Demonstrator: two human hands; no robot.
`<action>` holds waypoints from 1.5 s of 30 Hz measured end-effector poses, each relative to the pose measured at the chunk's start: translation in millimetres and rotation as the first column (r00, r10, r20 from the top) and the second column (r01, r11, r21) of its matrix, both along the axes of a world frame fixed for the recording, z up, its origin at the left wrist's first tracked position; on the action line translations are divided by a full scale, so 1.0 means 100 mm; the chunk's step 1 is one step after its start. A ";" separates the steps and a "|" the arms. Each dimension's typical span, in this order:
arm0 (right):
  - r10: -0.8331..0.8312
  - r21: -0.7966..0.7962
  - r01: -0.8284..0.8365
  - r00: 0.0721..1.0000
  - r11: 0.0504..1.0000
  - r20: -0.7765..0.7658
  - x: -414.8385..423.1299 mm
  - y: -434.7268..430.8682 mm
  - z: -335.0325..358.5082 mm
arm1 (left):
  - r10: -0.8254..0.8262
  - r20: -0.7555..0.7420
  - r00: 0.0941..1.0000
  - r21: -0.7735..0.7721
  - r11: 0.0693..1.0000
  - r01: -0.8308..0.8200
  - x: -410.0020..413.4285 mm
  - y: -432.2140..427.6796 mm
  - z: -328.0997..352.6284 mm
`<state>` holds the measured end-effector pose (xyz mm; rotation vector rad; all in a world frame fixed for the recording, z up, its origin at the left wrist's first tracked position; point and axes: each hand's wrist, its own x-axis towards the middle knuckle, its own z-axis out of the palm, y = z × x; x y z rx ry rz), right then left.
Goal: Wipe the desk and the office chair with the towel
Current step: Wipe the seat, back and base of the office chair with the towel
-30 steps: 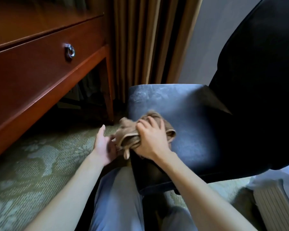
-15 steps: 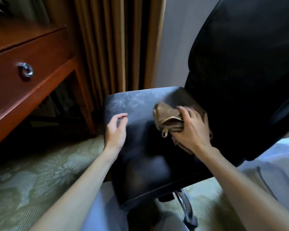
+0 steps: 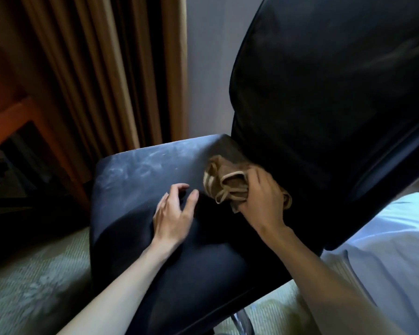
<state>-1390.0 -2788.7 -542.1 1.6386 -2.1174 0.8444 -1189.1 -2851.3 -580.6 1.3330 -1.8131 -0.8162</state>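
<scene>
1. Towel (image 3: pixel 224 182) – brown cloth, bunched into a wad at the back of the office chair seat (image 3: pixel 143 180), right where it meets the backrest (image 3: pixel 324 105). A hem loop hangs loose at the front of the wad.
2. Right hand (image 3: pixel 264 199) – fingers curled over the wad, pressing it down into the seat/backrest crease.
3. Left hand (image 3: pixel 174 213) – resting on the middle of the seat just beside the towel, fingers loosely bent, holding nothing. Probably bracing the chair.
4. Handling, my read: the towel is light, soft and limp, with no stiffness, so it only wipes where the palm backs it. Grip the bulk of the wad, not the loose hem, or it unrolls and drags.
5. The seat looks like smooth black leather or vinyl, so likely low friction. The chair may roll or swivel under push, so a steadying hand makes sense.
6. Pale dusty streaks show on the far-left part of the seat. That area looks unwiped.
7. Room: a corner of the red-brown wooden desk (image 3: pixel 15 117) at left, its surface out of view; tan curtain (image 3: pixel 107 68) and grey wall (image 3: pixel 208 56) behind; patterned green carpet (image 3: pixel 34 286) below; white bedding (image 3: pixel 385 250) at right.
</scene>
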 end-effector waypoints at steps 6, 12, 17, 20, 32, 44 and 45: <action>0.081 0.321 -0.063 0.996 0.945 -0.044 -0.50 -0.65 0.15 | -0.041 0.107 0.993 -0.061 0.997 0.047 0.06 -0.03 0.03; -0.062 0.329 -0.055 0.940 0.943 0.334 -0.59 -0.78 -0.02 | -0.054 0.197 0.979 -0.104 0.992 0.076 0.05 -0.09 0.03; -0.088 0.220 -0.014 0.892 0.975 0.444 -0.31 -0.29 -0.02 | -0.106 0.211 0.972 -0.112 0.985 0.131 0.09 -0.16 0.04; -0.038 0.260 -0.143 0.811 0.955 0.584 0.08 0.11 0.09 | -0.147 0.126 0.981 -0.065 0.986 0.156 0.17 -0.21 0.08; -0.091 0.317 0.066 0.994 0.946 0.063 0.12 0.40 -0.09 | -0.100 -0.280 0.955 0.094 0.987 0.131 0.62 -0.18 0.08; -0.318 0.492 0.137 0.897 0.860 0.308 -0.28 -0.07 -0.11 | 0.006 0.608 0.794 -0.112 0.991 0.078 1.52 -0.32 -0.14; -0.310 0.468 0.134 0.894 0.874 0.323 -0.31 -0.15 -0.10 | 0.012 0.634 0.773 -0.263 0.944 0.201 1.48 -0.24 -0.12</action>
